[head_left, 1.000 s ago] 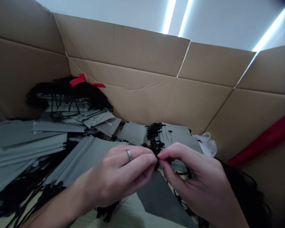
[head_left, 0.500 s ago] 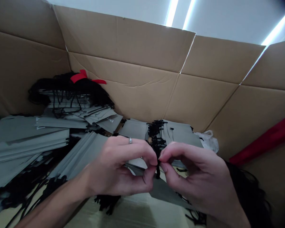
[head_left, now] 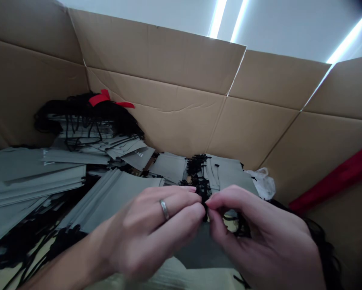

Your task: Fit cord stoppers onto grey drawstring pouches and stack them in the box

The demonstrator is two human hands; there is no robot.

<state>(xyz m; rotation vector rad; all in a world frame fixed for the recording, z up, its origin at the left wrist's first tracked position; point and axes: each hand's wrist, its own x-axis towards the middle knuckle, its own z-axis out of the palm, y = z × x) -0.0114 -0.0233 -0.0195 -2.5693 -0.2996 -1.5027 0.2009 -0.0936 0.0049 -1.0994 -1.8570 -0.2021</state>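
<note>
Both hands meet just below the centre of my view, their fingertips drawn tightly together on a knotted black cord (head_left: 204, 205). The left hand (head_left: 147, 231), wearing a metal ring (head_left: 164, 210), curls its fingers inward. The right hand (head_left: 261, 237) pinches from the opposite side with its thumb and forefinger. From here I can't tell which fingertip holds which strand, because the knot is small and partly covered.

Everything sits inside a large cardboard box (head_left: 156, 52), its brown walls rising beyond the hands. Left of the left hand, grey drawstring pouches (head_left: 32, 177) lie in flat overlapping layers, with black drawstrings (head_left: 26, 245) tangled among them. Farther beyond that hand, a stacked bundle of pouches (head_left: 84, 133) sits against the box wall under a mass of black cords (head_left: 87, 108), and a red ribbon (head_left: 104, 98) lies on top. Directly beyond the fingertips, a dense cluster of black cord ends (head_left: 197, 171) rests on more pouches (head_left: 226, 173), running down to the pinched knot. Beyond the right hand, a white plastic bag (head_left: 262, 183) is tucked against the wall. Right of that hand, a red strip (head_left: 334, 177) leans along the box wall above a dark tangle of cords (head_left: 324, 245).
</note>
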